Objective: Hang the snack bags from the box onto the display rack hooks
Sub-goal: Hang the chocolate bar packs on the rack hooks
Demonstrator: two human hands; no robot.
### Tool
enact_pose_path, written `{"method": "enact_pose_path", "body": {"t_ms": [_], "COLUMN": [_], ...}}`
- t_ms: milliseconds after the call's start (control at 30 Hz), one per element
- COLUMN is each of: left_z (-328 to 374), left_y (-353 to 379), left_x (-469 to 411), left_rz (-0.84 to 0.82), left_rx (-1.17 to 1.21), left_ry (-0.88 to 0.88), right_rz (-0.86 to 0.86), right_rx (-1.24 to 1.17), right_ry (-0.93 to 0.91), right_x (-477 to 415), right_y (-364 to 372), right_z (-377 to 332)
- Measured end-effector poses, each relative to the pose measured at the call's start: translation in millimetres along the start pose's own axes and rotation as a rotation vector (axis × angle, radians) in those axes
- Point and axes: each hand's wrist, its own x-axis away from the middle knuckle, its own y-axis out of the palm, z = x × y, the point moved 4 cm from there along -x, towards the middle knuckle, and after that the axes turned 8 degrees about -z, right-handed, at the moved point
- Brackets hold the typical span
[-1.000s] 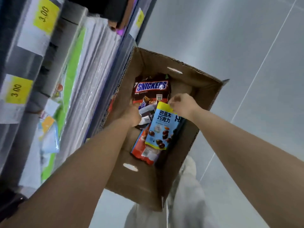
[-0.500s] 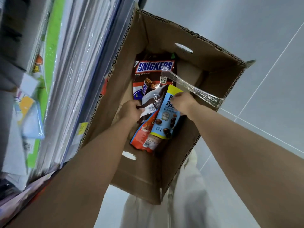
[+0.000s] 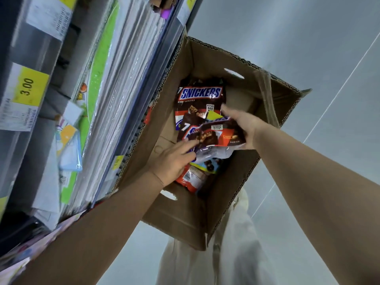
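An open cardboard box (image 3: pixel 205 219) stands on the floor against the shelving, with snack bags inside. A brown Snickers bag (image 3: pixel 200 99) lies flat at the far end. A second Snickers bag (image 3: pixel 213 135) is lifted a little above the pile; my right hand (image 3: pixel 244 128) grips its right side and my left hand (image 3: pixel 174 159) touches its left edge with spread fingers. Beneath it show a blue and yellow chocolate bag (image 3: pixel 209 164) and a red bag (image 3: pixel 191 178), both partly hidden.
Store shelving (image 3: pixel 102 99) with wrapped flat goods and yellow price tags (image 3: pixel 30 87) fills the left side. A strip of clear tape (image 3: pixel 266 97) hangs off the box's far right wall. Grey tiled floor (image 3: pixel 308 58) lies to the right; my light trousers show below the box.
My right hand has let go of the blue and yellow bag and taken the second Snickers bag, raising it above the pile. The left hand has opened against that bag's edge.
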Motion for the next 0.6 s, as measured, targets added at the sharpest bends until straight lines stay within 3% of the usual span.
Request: {"method": "enact_pose_path", "body": {"t_ms": [67,167,233,300,367,433,600], "left_z": [-2.1,-13.2,-21.9,-39.7,-59.7,-77.0,-100.8], "left_y": [7.3,16.4,23.6,31.5,34.1,34.1,37.3], "left_x": [1.0,-0.7,-1.6,-1.3,-5.8,-16.3,-53.8], "left_rz": [-0.141,-0.262,-0.393,-0.491,-0.414,-0.273,-0.045], "left_rx": [-0.063,-0.053,0.045,0.149,0.299,0.456,0.787], "left_ry": [-0.004,-0.046,-0.218,-0.515,-0.799,-0.975,-1.151], "right_rz": [0.14,0.341,0.45,0.534,0.604,0.655,0.601], "right_rx": [0.166,0.202,0.257,0.367,0.5,0.559,0.561], "right_ry": [0.034,-0.039,-0.145,-0.231,-0.288,-0.31,-0.253], "right_x": [-0.9,-7.0,-9.0,-10.2,-11.8,-15.4,-42.4], "right_y": [-3.2,-11.0,-16.0,-19.7,-22.0,-24.8,-36.7], "right_z": [8.2,17.2,17.0,14.7,9.9,4.4,1.1]}}
